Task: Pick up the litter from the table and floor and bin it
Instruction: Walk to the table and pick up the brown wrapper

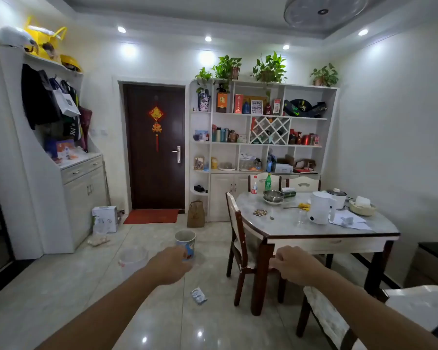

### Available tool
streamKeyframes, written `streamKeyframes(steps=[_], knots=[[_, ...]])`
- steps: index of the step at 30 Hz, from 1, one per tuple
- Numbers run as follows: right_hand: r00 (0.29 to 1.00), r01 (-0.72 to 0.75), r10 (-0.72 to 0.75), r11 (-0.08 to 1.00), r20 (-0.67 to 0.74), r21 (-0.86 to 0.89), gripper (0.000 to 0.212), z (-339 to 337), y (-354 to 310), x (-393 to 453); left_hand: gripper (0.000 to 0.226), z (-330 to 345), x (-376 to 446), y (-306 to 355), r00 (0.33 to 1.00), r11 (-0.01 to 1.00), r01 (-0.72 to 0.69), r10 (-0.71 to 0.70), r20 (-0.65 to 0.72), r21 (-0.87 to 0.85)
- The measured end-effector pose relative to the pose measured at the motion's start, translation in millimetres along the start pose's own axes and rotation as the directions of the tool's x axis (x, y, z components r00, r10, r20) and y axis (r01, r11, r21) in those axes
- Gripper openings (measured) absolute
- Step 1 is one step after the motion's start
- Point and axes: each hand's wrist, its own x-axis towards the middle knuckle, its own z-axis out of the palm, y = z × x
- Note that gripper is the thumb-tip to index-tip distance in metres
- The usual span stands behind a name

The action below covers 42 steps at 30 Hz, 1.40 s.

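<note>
Left hand (pixel 171 265) clamped on a paper cup (pixel 185 243) mid-frame, right hand (pixel 292 267) loosely curled and empty, so binning it in the white bin (pixel 133 258) looks next.

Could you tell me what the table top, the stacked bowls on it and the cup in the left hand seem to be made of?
Table top: probably polished marble or imitation stone, grey-veined and glossy. Stacked bowls: the upper looks like stainless steel, silvery and reflective. Cup in the left hand: likely paper or thin card, with printed matte sides.
</note>
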Motion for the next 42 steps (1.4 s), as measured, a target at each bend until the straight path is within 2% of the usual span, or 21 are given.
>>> streamKeyframes(steps=[3, 6, 11, 16, 21, 25, 32, 42], knots=[[0.999, 0.003, -0.003, 1.0, 0.032, 0.002, 0.026, -12.1, 19.6, 37.8, 0.044, 18.5, 46.2, 15.2, 1.0, 0.996, -0.026, 0.025, 0.013, 0.09], [1.0, 0.023, -0.023, 0.999, 0.018, -0.022, 0.026, -29.8, 33.0, 78.6, 0.045, 29.9, 87.8, 36.1, 0.998, 0.997, -0.023, 0.018, 0.066, 0.068], [0.999, 0.029, -0.028, 0.999, 0.042, -0.031, 0.028, -47.4, 54.6, 144.7, 0.039, 38.6, 162.8, 55.4, 0.996, 0.997, -0.052, 0.047, 0.075, 0.058], [0.999, 0.013, -0.014, 1.0, -0.043, -0.027, 0.028, -56.4, 72.7, 219.0, 0.032, 40.5, 243.2, 68.6, 0.993, 0.993, -0.096, 0.091, 0.076, 0.061], [0.997, -0.04, 0.038, 0.998, -0.061, -0.04, 0.029, -64.2, 80.0, 309.9, 0.034, 36.1, 337.6, 69.9, 0.991, 0.991, -0.128, 0.126, 0.048, 0.031], [0.994, -0.077, 0.073, 0.996, -0.078, -0.043, 0.033, -73.8, 82.0, 389.3, 0.033, 23.4, 417.7, 71.2, 0.985, 0.983, -0.17, 0.169, 0.023, 0.075], [0.989, -0.108, 0.108, 0.994, -0.101, 0.0, 0.037, -93.4, 85.6, 511.3, 0.029, -2.9, 533.0, 88.6, 0.979, 0.98, -0.196, 0.198, 0.051, -0.033], [0.996, -0.056, 0.055, 0.998, -0.064, -0.003, 0.035, -124.2, 141.6, 654.9, 0.027, 21.9, 669.3, 135.4, 0.98, 0.981, -0.189, 0.192, 0.058, -0.05]])
